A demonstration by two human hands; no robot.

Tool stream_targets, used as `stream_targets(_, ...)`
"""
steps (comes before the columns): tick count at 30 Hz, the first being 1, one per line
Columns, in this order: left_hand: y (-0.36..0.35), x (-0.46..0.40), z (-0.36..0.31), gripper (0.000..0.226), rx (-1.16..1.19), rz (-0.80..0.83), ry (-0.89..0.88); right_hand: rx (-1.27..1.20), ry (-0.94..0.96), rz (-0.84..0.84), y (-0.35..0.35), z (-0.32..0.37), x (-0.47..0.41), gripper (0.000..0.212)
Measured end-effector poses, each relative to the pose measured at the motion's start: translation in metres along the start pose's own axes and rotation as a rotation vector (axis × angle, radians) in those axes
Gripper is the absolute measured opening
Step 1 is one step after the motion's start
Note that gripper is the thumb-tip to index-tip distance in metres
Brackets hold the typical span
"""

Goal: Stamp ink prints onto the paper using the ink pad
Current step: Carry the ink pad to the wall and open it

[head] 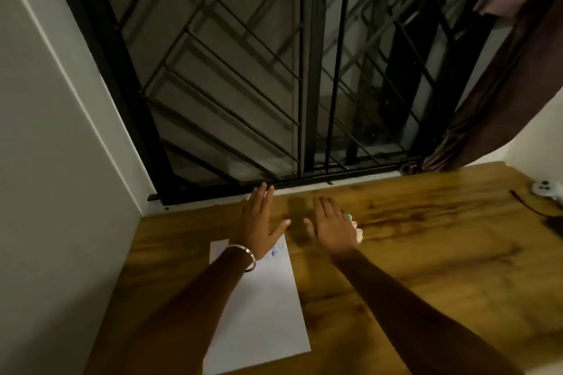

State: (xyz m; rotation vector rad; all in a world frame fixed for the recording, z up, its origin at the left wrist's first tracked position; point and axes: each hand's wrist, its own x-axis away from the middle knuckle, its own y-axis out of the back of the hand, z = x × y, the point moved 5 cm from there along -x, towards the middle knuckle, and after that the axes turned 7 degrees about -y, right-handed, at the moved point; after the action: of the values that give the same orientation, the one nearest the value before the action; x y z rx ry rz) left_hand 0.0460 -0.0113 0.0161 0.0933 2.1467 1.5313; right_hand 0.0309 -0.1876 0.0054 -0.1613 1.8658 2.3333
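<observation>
Both the left hand (259, 219) and the right hand (330, 227) are hovering with fingers spread, holding nothing. The right hand is hiding most of a small teal object (351, 217); the left wrist is covering part of the paper (262, 307), low in the frame.

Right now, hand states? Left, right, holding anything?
Left hand: open, fingers spread, holding nothing, over the paper.
Right hand: open, flat, holding nothing; small items partly hidden behind it.

Both hands flat, fingers spread, palms down over wooden table (411, 253). Left hand (259, 219) above paper (262, 307) top edge, bluish prints (275, 253) there; right hand (332, 228) covered small colourful items (355, 227).
</observation>
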Motion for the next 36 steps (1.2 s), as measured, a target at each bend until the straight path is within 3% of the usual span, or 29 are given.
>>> stream_targets(12, -0.073, 0.001, -0.034, 0.095, 0.042, 0.298, 0.054, 0.023, -0.141, 0.171, -0.048, -0.067, 0.022, 0.066)
stream_targets(19, -0.105, -0.012, -0.052, 0.093, 0.063, 0.478, 0.079, 0.026, -0.132, 0.242, -0.062, -0.082, 0.017, 0.071)
stream_targets(31, -0.132, -0.046, -0.078, 0.086, 0.129, 0.541, 0.123, 0.026, -0.02, 0.299, -0.085, -0.092, -0.003, 0.058)
stream_targets(36, -0.142, -0.058, -0.081, 0.082, 0.125, 0.553, 0.129, 0.045, 0.009, 0.336, -0.096, -0.097, -0.008, 0.067)
